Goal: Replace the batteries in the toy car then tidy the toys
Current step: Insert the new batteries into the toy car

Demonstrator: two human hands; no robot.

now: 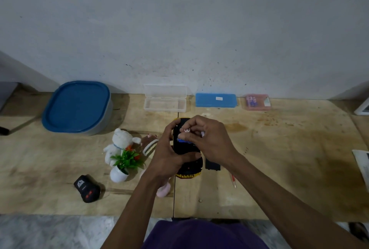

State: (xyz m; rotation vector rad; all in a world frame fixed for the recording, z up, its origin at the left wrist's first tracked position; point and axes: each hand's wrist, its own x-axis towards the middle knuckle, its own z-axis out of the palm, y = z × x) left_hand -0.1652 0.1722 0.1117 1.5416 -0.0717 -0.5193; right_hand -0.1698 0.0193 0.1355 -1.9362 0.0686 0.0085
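Note:
A black and yellow toy car (187,171) lies upside down on the wooden table (279,159), near its middle. My left hand (167,149) grips the car's left side. My right hand (205,139) is over the car's underside and pinches a small battery (187,130) between thumb and fingers. Blue shows in the car's open compartment (182,140) under my fingers. A black flat cover (212,165) lies just right of the car. A pink case with batteries (256,102) stands at the back right.
A blue-lidded tub (76,107) sits back left, an open clear case (164,99) and a blue case (216,100) by the wall. A white plush bear (117,145), brown plush (149,145), small potted plant (124,165), black remote (86,188), pink toy (163,189) and red pen (233,181) lie near my arms.

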